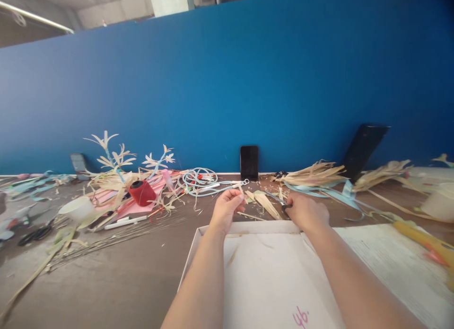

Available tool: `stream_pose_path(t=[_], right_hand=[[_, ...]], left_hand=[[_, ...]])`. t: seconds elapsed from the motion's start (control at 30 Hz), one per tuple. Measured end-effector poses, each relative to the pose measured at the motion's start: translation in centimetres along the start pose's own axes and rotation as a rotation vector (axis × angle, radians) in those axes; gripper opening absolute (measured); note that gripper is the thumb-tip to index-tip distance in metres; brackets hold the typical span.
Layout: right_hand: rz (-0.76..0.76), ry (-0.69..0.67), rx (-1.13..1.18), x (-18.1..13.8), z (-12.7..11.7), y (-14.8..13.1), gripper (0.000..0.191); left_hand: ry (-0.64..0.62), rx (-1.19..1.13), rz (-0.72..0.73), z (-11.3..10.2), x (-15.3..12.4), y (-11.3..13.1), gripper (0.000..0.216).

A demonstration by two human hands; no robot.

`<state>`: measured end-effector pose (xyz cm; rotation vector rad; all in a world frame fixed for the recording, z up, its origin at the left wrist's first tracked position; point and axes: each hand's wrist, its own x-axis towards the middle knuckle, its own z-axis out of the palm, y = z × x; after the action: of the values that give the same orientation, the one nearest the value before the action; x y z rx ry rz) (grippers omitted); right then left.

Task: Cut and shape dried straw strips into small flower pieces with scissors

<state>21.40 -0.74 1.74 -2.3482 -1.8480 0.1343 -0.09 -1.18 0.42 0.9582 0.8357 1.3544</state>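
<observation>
The left hand [227,207], just left of the frame's centre, is closed in a pinch on a short pale straw strip [242,191], thumb and fingertips pressed together around its lower end. The strip is narrow, flat and tan; its long axis runs near upright with a slight lean, free end pointing toward the upper right of the frame. It is small here and its surface detail cannot be made out. The right hand [307,211], just right of centre, is curled closed around the handles of a pair of scissors [277,200]; only the dark handle part and thin metallic blades show, with the blades running toward the upper left, tips directed at the strip and near it. Whether the blades touch the strip cannot be told. Both hands sit above the far rim of a shallow white tray [248,227] in the lower centre, which bears pink handwriting near the bottom edge. More straw pieces [264,203] lie on the brown table [135,267] between the hands. A black phone [249,162] stands upright against the blue partition [227,83] directly behind. At centre left lie a red thread spool [142,191], a white cup [77,208] and straw flowers on blue stems [113,156].
</observation>
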Motion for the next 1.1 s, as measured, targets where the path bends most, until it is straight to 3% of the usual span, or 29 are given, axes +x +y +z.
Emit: stream_pose_path(t=[0.23, 0.37, 0.57, 0.67, 0.83, 0.93, 1.1], right_hand=[[0.019, -0.022, -0.013, 0.0, 0.2, -0.1, 0.024], [-0.023, -0.066, -0.019, -0.1, 0.2, 0.0, 0.021], [-0.305, 0.246, 0.139, -1.7, 0.5, -2.4, 0.027], [-0.452, 0.106, 0.165, -2.5, 1.1, -4.4, 0.023], [-0.336, -0.13, 0.124, -2.2, 1.3, -6.1, 0.017], [-0.267, -0.173, 0.103, -1.6, 1.2, -6.3, 0.013], [-0.305, -0.189, 0.159, -1.0, 1.7, -5.9, 0.014]], left_hand=[[0.053, -0.005, 0.023, -0.1, 0.3, -0.1, 0.027], [0.103, 0.003, 0.046, 0.0, 0.4, -0.2, 0.028], [0.131, 0.008, 0.051, 0.1, 0.5, -0.4, 0.025], [0.122, 0.024, 0.059, 0.1, 0.5, -0.4, 0.025], [0.122, 0.056, 0.064, 0.3, 0.5, -0.5, 0.024], [0.122, 0.067, 0.07, 0.2, 0.5, -0.7, 0.025], [0.134, 0.065, 0.076, 0.1, 0.6, -0.8, 0.025]])
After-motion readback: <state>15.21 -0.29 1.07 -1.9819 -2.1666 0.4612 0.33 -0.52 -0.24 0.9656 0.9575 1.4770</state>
